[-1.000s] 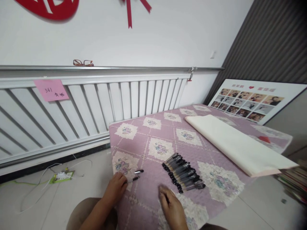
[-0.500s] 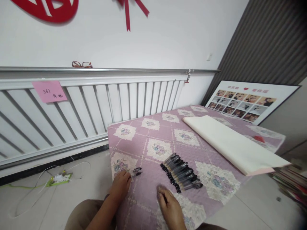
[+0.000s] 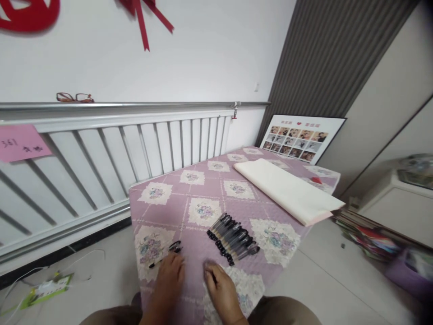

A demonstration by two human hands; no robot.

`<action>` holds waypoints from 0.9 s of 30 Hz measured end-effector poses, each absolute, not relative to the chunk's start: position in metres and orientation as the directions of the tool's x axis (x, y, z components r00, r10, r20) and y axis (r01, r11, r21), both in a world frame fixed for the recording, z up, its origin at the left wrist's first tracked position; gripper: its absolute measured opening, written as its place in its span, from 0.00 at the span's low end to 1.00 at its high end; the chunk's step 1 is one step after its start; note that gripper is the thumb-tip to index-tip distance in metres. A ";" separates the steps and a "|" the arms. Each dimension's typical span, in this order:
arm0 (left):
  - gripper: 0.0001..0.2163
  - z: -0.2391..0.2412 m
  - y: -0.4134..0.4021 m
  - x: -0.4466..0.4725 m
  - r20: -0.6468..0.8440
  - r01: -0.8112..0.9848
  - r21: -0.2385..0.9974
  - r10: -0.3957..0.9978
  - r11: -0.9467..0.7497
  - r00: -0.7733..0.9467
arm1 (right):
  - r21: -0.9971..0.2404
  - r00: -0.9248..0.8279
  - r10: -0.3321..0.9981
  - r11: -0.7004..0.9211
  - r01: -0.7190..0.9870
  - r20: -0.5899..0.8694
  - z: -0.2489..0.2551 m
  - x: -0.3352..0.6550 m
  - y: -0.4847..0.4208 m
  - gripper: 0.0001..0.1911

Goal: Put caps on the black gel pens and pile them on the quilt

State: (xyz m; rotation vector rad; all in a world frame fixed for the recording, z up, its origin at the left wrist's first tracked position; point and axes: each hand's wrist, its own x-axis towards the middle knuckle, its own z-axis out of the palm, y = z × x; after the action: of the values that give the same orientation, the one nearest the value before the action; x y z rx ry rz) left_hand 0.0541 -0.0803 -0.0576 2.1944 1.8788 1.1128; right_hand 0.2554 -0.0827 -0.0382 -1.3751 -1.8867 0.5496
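Note:
My left hand (image 3: 168, 280) lies on the purple quilted table cover (image 3: 189, 192), fingers stretched forward and flat. Its fingertips touch a black pen (image 3: 156, 262); a second black pen (image 3: 175, 246) lies just beyond them. My right hand (image 3: 220, 292) rests beside it with the fingers curled, and a thin dark thing shows between thumb and fingers that I cannot make out. A row of several black capped pens (image 3: 233, 238) lies side by side just past my right hand.
A folded cream sheet (image 3: 287, 192) lies on the far right of the table. A white radiator (image 3: 135, 144) with glasses (image 3: 75, 97) on its ledge runs behind. A photo board (image 3: 297, 137) leans on the wall. Books (image 3: 365, 232) and cables (image 3: 43, 289) lie on the floor.
The view has swung to the right and the table appears further left. My left hand slid nearer my right hand, and the two loose pens now lie at its fingertips.

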 end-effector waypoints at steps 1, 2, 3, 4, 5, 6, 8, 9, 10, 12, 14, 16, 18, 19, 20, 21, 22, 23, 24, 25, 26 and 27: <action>0.10 -0.058 -0.083 0.068 0.474 0.828 0.493 0.881 -0.267 0.002 | -0.712 -0.162 0.939 0.336 0.616 0.303 -0.038 0.256 -0.083 0.13; 0.10 -0.059 -0.085 0.081 0.439 0.811 0.518 0.898 -0.273 0.021 | -0.725 -0.156 0.939 0.335 0.602 0.305 -0.038 0.256 -0.083 0.13; 0.11 -0.058 -0.087 0.092 0.400 0.795 0.544 0.916 -0.266 0.033 | -0.738 -0.147 0.939 0.336 0.586 0.311 -0.037 0.256 -0.083 0.13; 0.11 -0.058 -0.089 0.100 0.358 0.785 0.560 0.932 -0.265 0.059 | -0.749 -0.137 0.938 0.338 0.569 0.319 -0.037 0.256 -0.084 0.13; 0.11 -0.057 -0.090 0.106 0.324 0.779 0.572 0.943 -0.258 0.074 | -0.760 -0.126 0.936 0.341 0.554 0.329 -0.038 0.256 -0.084 0.13; 0.11 -0.056 -0.091 0.110 0.301 0.774 0.581 0.950 -0.251 0.083 | -0.769 -0.112 0.934 0.343 0.539 0.338 -0.038 0.256 -0.085 0.13; 0.12 -0.054 -0.092 0.111 0.282 0.768 0.592 0.956 -0.244 0.087 | -0.783 -0.079 0.930 0.345 0.518 0.358 -0.040 0.257 -0.087 0.12; 0.12 -0.053 -0.092 0.110 0.280 0.766 0.595 0.956 -0.242 0.085 | -0.785 -0.065 0.927 0.349 0.512 0.369 -0.041 0.259 -0.088 0.12; 0.12 -0.052 -0.092 0.108 0.277 0.765 0.597 0.957 -0.242 0.087 | -0.784 -0.052 0.923 0.353 0.511 0.381 -0.042 0.262 -0.088 0.12; 0.12 -0.052 -0.092 0.107 0.270 0.769 0.594 0.959 -0.236 0.086 | -0.764 -0.028 0.911 0.362 0.534 0.412 -0.043 0.275 -0.086 0.11; 0.12 -0.052 -0.092 0.107 0.264 0.775 0.590 0.961 -0.226 0.079 | -0.724 0.021 0.891 0.355 0.592 0.454 -0.043 0.298 -0.079 0.11; 0.11 -0.052 -0.092 0.108 0.269 0.777 0.587 0.960 -0.228 0.079 | -0.662 0.076 0.858 0.333 0.671 0.509 -0.044 0.328 -0.067 0.12; 0.11 -0.051 -0.092 0.108 0.277 0.774 0.588 0.958 -0.234 0.080 | -0.585 0.113 0.839 0.268 0.766 0.532 -0.046 0.360 -0.053 0.14; 0.11 -0.051 -0.092 0.109 0.278 0.773 0.589 0.957 -0.236 0.080 | -0.543 0.122 0.833 0.233 0.807 0.540 -0.048 0.374 -0.046 0.16; 0.11 -0.050 -0.092 0.109 0.278 0.772 0.591 0.957 -0.236 0.080 | -0.501 0.117 0.834 0.206 0.841 0.540 -0.050 0.387 -0.040 0.17; 0.11 -0.049 -0.092 0.109 0.277 0.771 0.592 0.957 -0.236 0.080 | -0.458 0.090 0.845 0.193 0.868 0.528 -0.052 0.397 -0.035 0.18; 0.11 -0.049 -0.092 0.108 0.278 0.770 0.593 0.957 -0.237 0.081 | -0.421 0.056 0.860 0.191 0.887 0.507 -0.054 0.405 -0.032 0.20; 0.10 -0.049 -0.093 0.108 0.281 0.769 0.593 0.956 -0.239 0.080 | -0.409 0.034 0.867 0.199 0.891 0.497 -0.056 0.410 -0.029 0.20; 0.10 -0.048 -0.093 0.108 0.287 0.769 0.593 0.955 -0.239 0.075 | -0.395 0.004 0.878 0.212 0.894 0.479 -0.057 0.414 -0.028 0.21; 0.10 -0.048 -0.093 0.109 0.296 0.769 0.592 0.953 -0.239 0.069 | -0.389 -0.017 0.887 0.219 0.895 0.461 -0.058 0.415 -0.029 0.21; 0.10 -0.048 -0.093 0.109 0.304 0.769 0.592 0.951 -0.241 0.063 | -0.385 -0.031 0.896 0.222 0.896 0.442 -0.058 0.416 -0.030 0.21; 0.10 -0.048 -0.093 0.109 0.313 0.769 0.591 0.948 -0.243 0.059 | -0.378 -0.043 0.906 0.218 0.900 0.420 -0.056 0.415 -0.032 0.21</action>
State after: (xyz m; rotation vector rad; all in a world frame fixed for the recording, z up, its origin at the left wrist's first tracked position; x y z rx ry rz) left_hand 0.1090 -0.0928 -0.0483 2.0723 1.7398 0.9609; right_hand 0.4148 -0.0322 -0.0562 -1.6633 -1.9204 0.0151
